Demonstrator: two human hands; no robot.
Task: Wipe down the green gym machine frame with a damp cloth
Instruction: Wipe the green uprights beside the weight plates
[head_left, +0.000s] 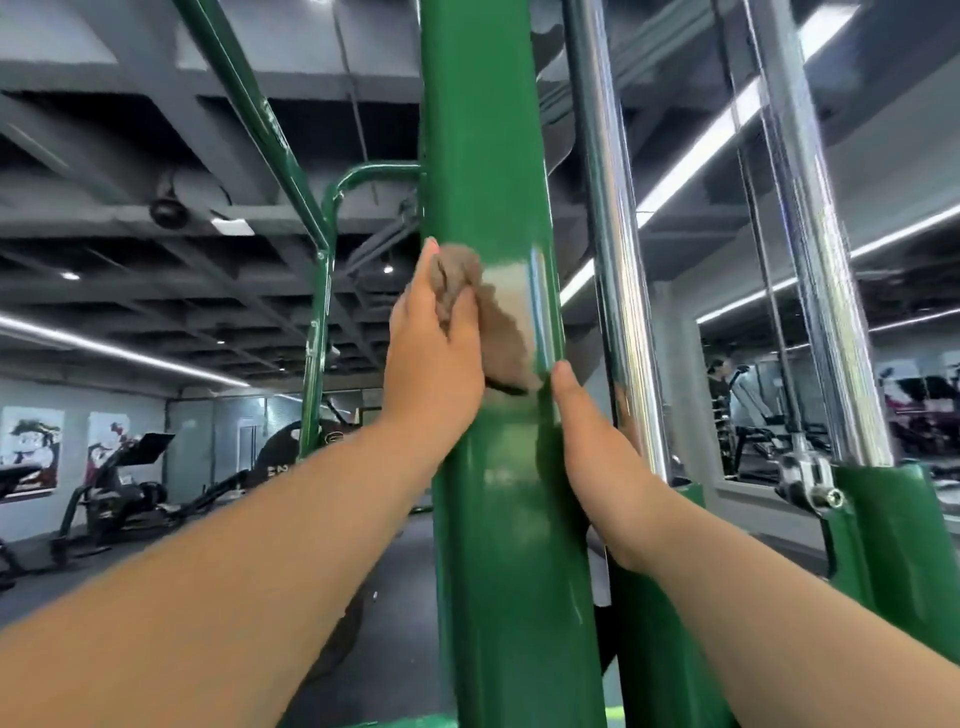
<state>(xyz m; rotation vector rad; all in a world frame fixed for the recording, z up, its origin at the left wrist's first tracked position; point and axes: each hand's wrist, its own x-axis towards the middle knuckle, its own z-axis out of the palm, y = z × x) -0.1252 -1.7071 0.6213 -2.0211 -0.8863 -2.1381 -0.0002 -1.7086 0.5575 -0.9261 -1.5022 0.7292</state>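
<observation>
A thick green upright post (493, 156) of the gym machine frame fills the middle of the view. My left hand (434, 353) holds a brown-grey cloth (498, 332) bunched between thumb and fingers and presses it against the post's front at mid height. My right hand (602, 457) lies on the post's right side just below the cloth, thumb up along the edge, its fingers hidden behind the post. Both forearms reach up from the bottom corners.
Two chrome guide rods (608, 208) (810, 260) rise right of the post, the far one ending in a green bracket (893, 519). Thinner green tubes (317, 322) stand to the left. Dark exercise machines (119, 499) sit on the floor at left; a mirror wall (779, 389) at right.
</observation>
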